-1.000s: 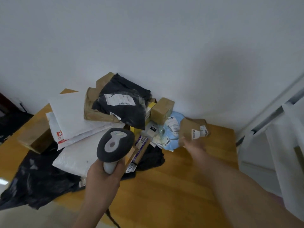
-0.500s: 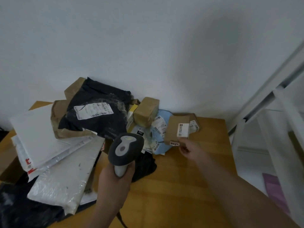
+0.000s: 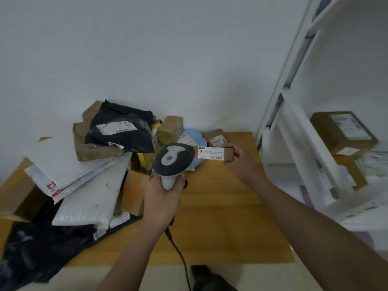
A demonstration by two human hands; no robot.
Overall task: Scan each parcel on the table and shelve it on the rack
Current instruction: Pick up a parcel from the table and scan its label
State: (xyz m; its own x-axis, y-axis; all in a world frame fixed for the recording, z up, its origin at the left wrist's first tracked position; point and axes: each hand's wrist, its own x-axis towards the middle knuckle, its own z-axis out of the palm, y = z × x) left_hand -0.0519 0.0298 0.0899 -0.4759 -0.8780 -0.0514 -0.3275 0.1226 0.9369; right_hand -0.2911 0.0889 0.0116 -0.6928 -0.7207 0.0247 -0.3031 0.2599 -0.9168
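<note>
Gripping a grey barcode scanner (image 3: 173,159) by its pale handle, the left hand (image 3: 162,198) has its fingers curled round the stem, and one black cable (image 3: 178,250) trails from the base toward the near edge of the tabletop (image 3: 226,217). The right hand (image 3: 241,164) pinches a small flat cardboard parcel (image 3: 218,153), thumb on the near side and fingers behind, holding it in the air just beside the scanner's rounded head. One white label with a printed barcode covers the face of that parcel.

Behind both hands a heap of parcels sits on the yellow wooden tabletop against the white wall. I count one crinkled black poly bag (image 3: 121,129) with a white label lying in a torn brown carton (image 3: 92,148), one small taped brown cube (image 3: 170,129), one round blue soft packet (image 3: 192,139), one flat brown box (image 3: 215,137) at the back, and at least three white padded mailers (image 3: 92,192) stacked at a slant. More black plastic bags (image 3: 35,248) sag at the near left corner.

To the right stands a white metal rack (image 3: 294,131); two brown cartons (image 3: 342,131) sit stacked on a shelf, blurred.
</note>
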